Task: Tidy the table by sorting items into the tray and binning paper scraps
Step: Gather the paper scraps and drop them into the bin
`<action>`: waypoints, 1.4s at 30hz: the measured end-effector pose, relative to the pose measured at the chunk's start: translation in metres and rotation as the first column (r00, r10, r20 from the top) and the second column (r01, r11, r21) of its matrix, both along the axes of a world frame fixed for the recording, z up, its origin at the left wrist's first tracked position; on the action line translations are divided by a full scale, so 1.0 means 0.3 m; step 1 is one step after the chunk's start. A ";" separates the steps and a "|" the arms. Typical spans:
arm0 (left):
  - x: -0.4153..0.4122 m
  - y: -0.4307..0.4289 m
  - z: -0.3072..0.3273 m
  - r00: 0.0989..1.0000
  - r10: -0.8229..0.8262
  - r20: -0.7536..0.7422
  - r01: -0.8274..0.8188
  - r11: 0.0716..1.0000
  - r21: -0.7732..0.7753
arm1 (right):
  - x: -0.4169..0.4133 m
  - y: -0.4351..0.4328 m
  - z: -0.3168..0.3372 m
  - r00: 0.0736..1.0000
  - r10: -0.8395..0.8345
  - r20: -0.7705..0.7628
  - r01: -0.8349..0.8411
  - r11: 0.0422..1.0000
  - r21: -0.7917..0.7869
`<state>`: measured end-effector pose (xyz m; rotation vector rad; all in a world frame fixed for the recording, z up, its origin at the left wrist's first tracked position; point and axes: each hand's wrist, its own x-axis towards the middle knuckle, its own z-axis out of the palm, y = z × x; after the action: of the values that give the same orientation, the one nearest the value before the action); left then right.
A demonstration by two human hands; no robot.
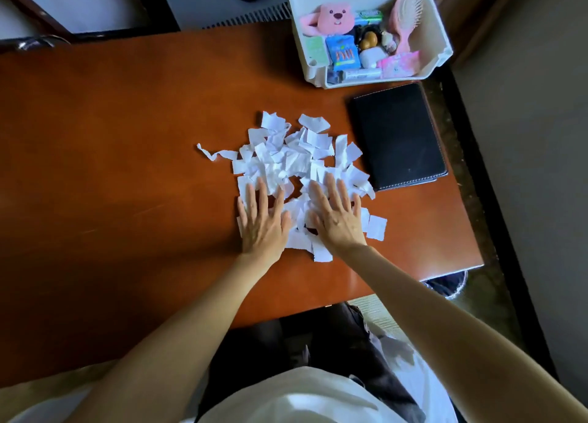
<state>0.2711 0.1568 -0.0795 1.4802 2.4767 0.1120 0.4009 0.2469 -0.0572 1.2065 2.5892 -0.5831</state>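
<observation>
I read both hands as flat and open. The left hand lies palm down on the near left edge of the paper scraps, fingers straight and spread. The right hand lies the same way on the near right part of the heap. Neither hand grips anything.

The paper scraps are white, torn into small uneven rectangles, and some are creased or curled. They form one loose, overlapping heap near the middle of the brown bench. A long twisted strip trails from the heap's left side. One squarish piece lies just beside the right hand, at the heap's near right edge.

The white tray stands at the far right corner of the bench, well apart from the heap. It holds a pink plush toy, a pink hairbrush and several small packets. A black folder lies closed between tray and heap, just beside the scraps.
</observation>
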 end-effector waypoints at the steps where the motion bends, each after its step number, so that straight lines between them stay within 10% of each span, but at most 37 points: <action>1: 0.019 0.014 0.002 1.000 0.009 0.005 -0.009 1.000 0.004 | 0.014 0.016 0.003 0.998 0.007 -0.055 -0.008 1.000 -0.012; 9: 0.203 0.046 0.099 0.980 0.195 0.038 -0.198 0.974 0.114 | 0.231 0.100 0.048 0.944 0.126 -0.306 -0.110 0.992 0.069; 19: 0.301 -0.071 0.022 0.966 0.257 0.009 -0.256 0.966 -0.044 | 0.290 0.033 -0.037 0.972 0.232 -0.045 -0.229 0.971 0.075; 30: 0.306 -0.015 -0.024 0.948 0.314 -0.048 -0.275 0.887 0.370 | 0.245 0.086 -0.101 0.897 0.339 -0.283 -0.153 0.841 0.519; 42: 0.296 0.040 0.062 0.807 0.385 0.447 -0.589 0.571 0.572 | 0.262 0.129 -0.056 0.883 0.238 -0.405 -0.063 0.914 0.401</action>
<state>0.3598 0.1689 -0.0610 0.7717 2.6366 1.3998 0.4793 0.2856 -0.0739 1.0410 3.2771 -0.3684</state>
